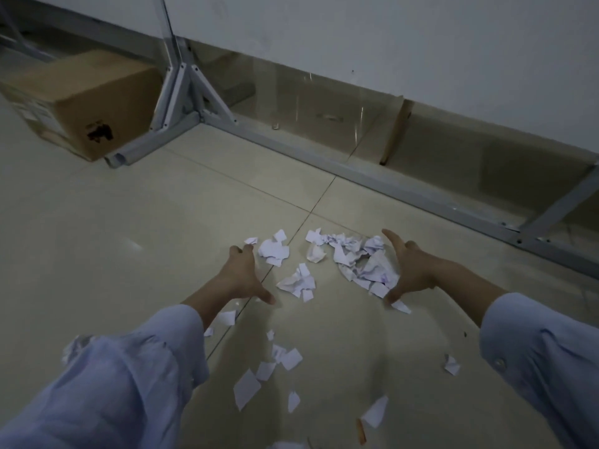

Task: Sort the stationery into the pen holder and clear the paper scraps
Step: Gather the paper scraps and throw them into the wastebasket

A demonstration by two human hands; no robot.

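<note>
White paper scraps (353, 259) lie in a loose heap on the tiled floor, some crumpled, some flat. My left hand (244, 273) rests on the floor at the heap's left side, fingers spread, touching the nearest scraps. My right hand (406, 268) stands on edge at the heap's right side, fingers straight, palm against the pile. Between the two hands sits a smaller clump (299, 283). More torn pieces (269, 371) are scattered nearer to me. No pen holder or stationery shows in the view.
A cardboard box (81, 102) stands on the floor at the far left. A grey metal frame (324, 158) with a diagonal brace runs along the wall behind the scraps. A small brown object (360, 431) lies near the bottom edge.
</note>
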